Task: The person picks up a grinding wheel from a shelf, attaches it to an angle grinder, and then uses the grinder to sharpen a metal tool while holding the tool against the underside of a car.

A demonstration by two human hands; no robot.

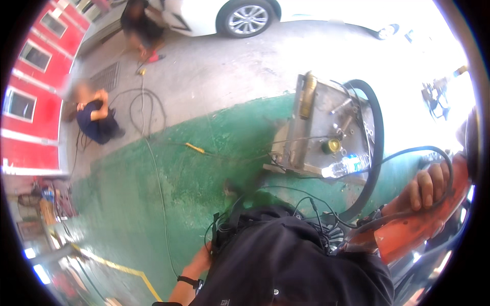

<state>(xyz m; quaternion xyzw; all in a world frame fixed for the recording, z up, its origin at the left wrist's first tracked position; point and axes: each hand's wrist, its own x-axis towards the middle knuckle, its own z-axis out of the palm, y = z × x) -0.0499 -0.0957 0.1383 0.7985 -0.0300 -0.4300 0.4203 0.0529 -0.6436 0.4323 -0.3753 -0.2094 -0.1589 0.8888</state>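
My right hand (427,188) is at the right, its fingers curled over a worn orange metal beam (408,234). A black cable (408,149) loops past these fingers. My left hand (203,259) hangs low beside my dark clothing, with a black band on the wrist; its fingers are hidden behind the cloth. Ahead of me stands a grey metal tray stand (319,148). On it lie a clear plastic bottle (347,166), a yellow-green round can or roll (332,146), several metal bolts and nuts, and a brownish cylinder (308,96) along its left edge.
A thick black hose (376,127) arches over the stand's right side. Cables (155,168) cross the green floor, one with a yellow connector (194,148). One person (97,115) crouches at left, another (143,28) by a white car (196,15). Red doors (35,102) line the left.
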